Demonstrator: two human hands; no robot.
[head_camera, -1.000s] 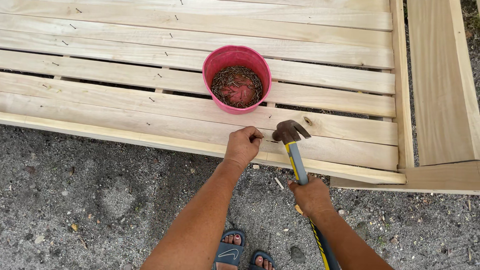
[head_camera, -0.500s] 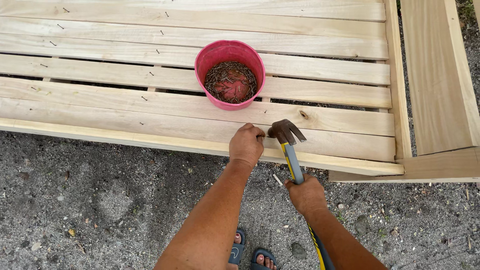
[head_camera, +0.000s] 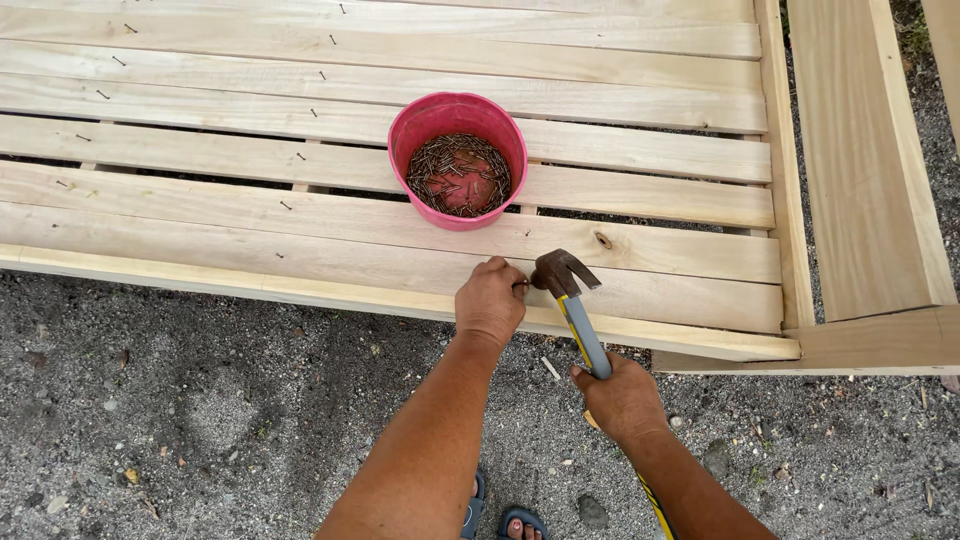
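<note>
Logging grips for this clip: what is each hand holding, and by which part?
The right hand grips a hammer low on its handle. The left hand rests on the wooden slat, fingertips pinched beside the hammer head; what they pinch is too small to tell.

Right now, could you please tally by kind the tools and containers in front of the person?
Hammer with grey-and-yellow handle, held in the right hand: 1
Round pink plastic tub of nails: 1
Total: 2

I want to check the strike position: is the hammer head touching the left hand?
Cannot tell. In the head view the hammer head sits right beside the left hand fingertips, with no plain gap or contact visible.
</note>
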